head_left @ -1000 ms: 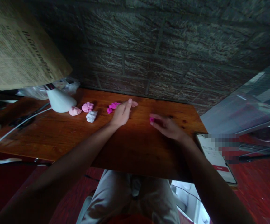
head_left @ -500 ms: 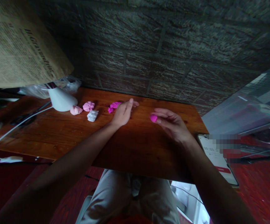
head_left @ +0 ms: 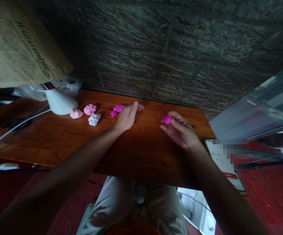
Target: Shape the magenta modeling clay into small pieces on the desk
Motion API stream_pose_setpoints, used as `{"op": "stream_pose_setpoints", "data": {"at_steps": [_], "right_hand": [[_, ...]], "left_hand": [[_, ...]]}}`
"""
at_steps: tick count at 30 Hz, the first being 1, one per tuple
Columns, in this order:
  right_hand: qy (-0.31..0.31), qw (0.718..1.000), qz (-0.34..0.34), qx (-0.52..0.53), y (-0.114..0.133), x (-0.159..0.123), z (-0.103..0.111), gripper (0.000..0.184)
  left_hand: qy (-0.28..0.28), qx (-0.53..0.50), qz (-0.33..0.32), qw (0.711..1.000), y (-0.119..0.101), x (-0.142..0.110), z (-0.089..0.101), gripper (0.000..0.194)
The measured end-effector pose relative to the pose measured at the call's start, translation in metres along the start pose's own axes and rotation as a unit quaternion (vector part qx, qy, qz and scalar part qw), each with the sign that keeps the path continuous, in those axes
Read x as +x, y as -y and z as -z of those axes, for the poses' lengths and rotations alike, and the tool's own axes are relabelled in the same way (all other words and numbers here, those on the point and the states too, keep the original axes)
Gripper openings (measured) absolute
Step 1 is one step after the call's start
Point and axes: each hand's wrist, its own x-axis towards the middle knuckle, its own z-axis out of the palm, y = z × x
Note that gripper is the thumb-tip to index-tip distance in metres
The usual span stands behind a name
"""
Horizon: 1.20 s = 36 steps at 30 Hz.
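My right hand [head_left: 180, 129] is raised over the table with its palm turned up, pinching a small, smooth magenta ball of modelling clay [head_left: 166, 119] between thumb and fingers. My left hand [head_left: 128, 117] stands on its edge at the middle of the table, fingers stretched out, with nothing seen in it. Just left of it, partly behind the wrist, lie rough magenta clay lumps [head_left: 118, 108]. Farther left are a pink clay lump [head_left: 90, 109], a paler pink lump [head_left: 76, 113] and a white lump [head_left: 94, 119], close together.
A lamp with a white base [head_left: 61, 101] and newsprint-patterned shade [head_left: 26, 49] stands at the left, its white cable [head_left: 14, 125] running forward. A phone [head_left: 223, 163] lies at the table's right edge. The stone-textured wall [head_left: 143, 55] borders the wooden table [head_left: 141, 153] behind.
My right hand has turned palm up and shifted slightly, bringing the magenta ball into fuller view. My left hand has stayed in place.
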Motion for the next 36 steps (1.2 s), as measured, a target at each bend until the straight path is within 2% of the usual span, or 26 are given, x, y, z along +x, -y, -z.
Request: {"op": "stream_pose_setpoints", "data": {"at_steps": [2, 3, 6, 8, 12, 17, 18, 21, 22, 25, 26, 30, 34, 36], "right_hand": [[0.002, 0.988, -0.003, -0.155, -0.004, 0.002, 0.003, 0.026], [0.002, 0.968, 0.002, -0.251, -0.007, 0.002, 0.005, 0.024], [0.014, 0.869, 0.045, -0.492, -0.02, 0.005, 0.008, 0.02], [0.045, 0.82, 0.075, -0.566, -0.03, 0.007, 0.005, 0.03], [0.086, 0.779, 0.096, -0.614, -0.046, 0.01, -0.008, 0.05], [0.171, 0.774, 0.113, -0.599, -0.052, 0.015, -0.013, 0.063], [0.169, 0.777, 0.107, -0.597, -0.051, 0.015, -0.012, 0.065], [0.103, 0.781, 0.064, -0.613, -0.049, 0.017, -0.009, 0.071], [0.107, 0.778, 0.062, -0.616, -0.048, 0.016, -0.009, 0.072], [0.193, 0.769, 0.101, -0.601, -0.047, 0.012, -0.014, 0.068], [0.2, 0.77, 0.104, -0.598, -0.046, 0.01, -0.015, 0.068], [0.121, 0.774, 0.065, -0.618, -0.041, 0.005, -0.018, 0.066], [0.168, 0.768, 0.101, -0.609, -0.039, 0.005, -0.025, 0.056], [0.143, 0.767, 0.094, -0.618, -0.039, 0.008, -0.025, 0.049]], "left_hand": [[-0.001, 0.0, 0.0, 1.0, 0.001, 0.0, 0.0, 0.076], [-0.001, 0.0, 0.0, 1.0, 0.001, 0.0, 0.0, 0.076], [-0.001, 0.001, -0.003, 1.0, 0.001, 0.0, 0.0, 0.076], [0.0, 0.001, -0.003, 1.0, 0.001, 0.0, 0.0, 0.076], [0.002, 0.003, 0.002, 1.0, -0.001, 0.0, 0.0, 0.076], [-0.004, -0.002, -0.002, 1.0, 0.0, 0.0, 0.0, 0.077], [-0.007, -0.006, -0.003, 1.0, 0.0, 0.0, 0.0, 0.077], [-0.008, -0.01, -0.001, 1.0, 0.0, 0.0, 0.0, 0.077], [-0.004, -0.008, 0.0, 1.0, 0.0, 0.0, 0.0, 0.077], [0.007, 0.002, -0.001, 1.0, -0.001, 0.0, -0.001, 0.076], [0.008, 0.002, -0.001, 1.0, -0.001, 0.0, -0.001, 0.076], [-0.005, -0.009, 0.004, 1.0, 0.0, 0.0, -0.001, 0.077], [-0.002, 0.0, 0.001, 1.0, 0.0, 0.0, -0.001, 0.076], [0.0, 0.008, -0.002, 1.0, 0.0, 0.0, -0.001, 0.075]]}}
